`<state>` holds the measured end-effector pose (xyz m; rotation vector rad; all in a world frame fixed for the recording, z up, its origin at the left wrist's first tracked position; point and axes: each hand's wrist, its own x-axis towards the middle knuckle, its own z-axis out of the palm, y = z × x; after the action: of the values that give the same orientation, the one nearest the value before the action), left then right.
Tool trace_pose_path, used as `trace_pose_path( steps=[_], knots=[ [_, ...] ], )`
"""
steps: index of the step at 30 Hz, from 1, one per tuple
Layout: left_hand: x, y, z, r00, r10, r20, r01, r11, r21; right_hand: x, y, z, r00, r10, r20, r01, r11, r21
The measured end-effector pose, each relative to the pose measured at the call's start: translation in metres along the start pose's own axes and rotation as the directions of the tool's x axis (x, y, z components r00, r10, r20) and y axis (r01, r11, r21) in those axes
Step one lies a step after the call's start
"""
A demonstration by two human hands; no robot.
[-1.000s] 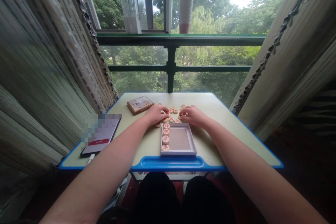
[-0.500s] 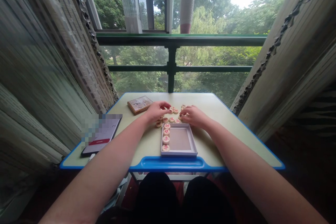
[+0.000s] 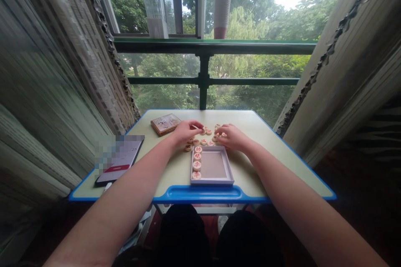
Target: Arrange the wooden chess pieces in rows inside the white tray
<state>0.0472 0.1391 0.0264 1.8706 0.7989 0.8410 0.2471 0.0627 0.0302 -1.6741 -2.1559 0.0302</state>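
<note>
An open shallow box [image 3: 232, 171] lies near the table's front edge, with several round red-marked pieces [image 3: 196, 165] in a column along its left side. Beyond the box, more round pieces [image 3: 203, 142] are spread on the table. My left hand [image 3: 187, 130] is over the left part of these pieces, fingers apart, its fingertips beside a piece at the back. On the right, my right hand [image 3: 231, 135] hovers at the pieces with its fingers bent and apart; some pieces are partly hidden under it.
A patterned brown box [image 3: 165, 124] lies at the back left of the table [image 3: 244, 123]. A tablet-like device [image 3: 122, 162] rests at the left edge. Curtains flank the table, and a green railing [image 3: 203, 79] stands behind it.
The view has shifted slightly. My right hand's fingers have lifted and spread a little from the pieces; my left hand stays about where it was. The column in the box looks unchanged.
</note>
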Motion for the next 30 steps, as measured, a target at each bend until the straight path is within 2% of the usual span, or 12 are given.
trace_pose_path(
  steps=[6, 13, 22, 24, 26, 28, 30],
  knots=[
    [-0.004, 0.006, 0.004, 0.996, 0.000, 0.086, 0.011, 0.991, -0.131, -0.002, -0.013, 0.000, 0.980, -0.112, -0.164, 0.140, 0.976, 0.169],
    [-0.004, 0.008, 0.009, 0.999, -0.009, 0.047, 0.020, 0.971, -0.237, 0.001, -0.012, 0.005, 0.955, -0.121, -0.269, 0.155, 0.982, 0.106],
    [-0.007, 0.009, 0.015, 0.992, -0.067, 0.106, 0.098, 0.942, -0.321, 0.000, -0.017, 0.002, 0.965, -0.145, -0.220, 0.177, 0.975, 0.136],
    [-0.008, 0.012, 0.016, 0.992, -0.062, 0.111, 0.090, 0.957, -0.274, 0.000, -0.018, 0.000, 0.966, -0.135, -0.222, 0.169, 0.975, 0.141],
    [-0.007, 0.014, 0.014, 0.997, -0.030, 0.078, 0.042, 0.987, -0.153, -0.001, -0.019, -0.003, 0.967, -0.117, -0.227, 0.152, 0.977, 0.147],
    [-0.007, 0.016, 0.007, 0.999, 0.035, 0.018, -0.035, 0.998, 0.048, -0.002, -0.018, -0.005, 0.969, -0.098, -0.226, 0.133, 0.980, 0.148],
    [-0.007, 0.017, -0.003, 0.997, 0.080, 0.007, -0.079, 0.961, 0.266, -0.002, -0.017, -0.005, 0.972, -0.092, -0.215, 0.123, 0.983, 0.137]
  ],
)
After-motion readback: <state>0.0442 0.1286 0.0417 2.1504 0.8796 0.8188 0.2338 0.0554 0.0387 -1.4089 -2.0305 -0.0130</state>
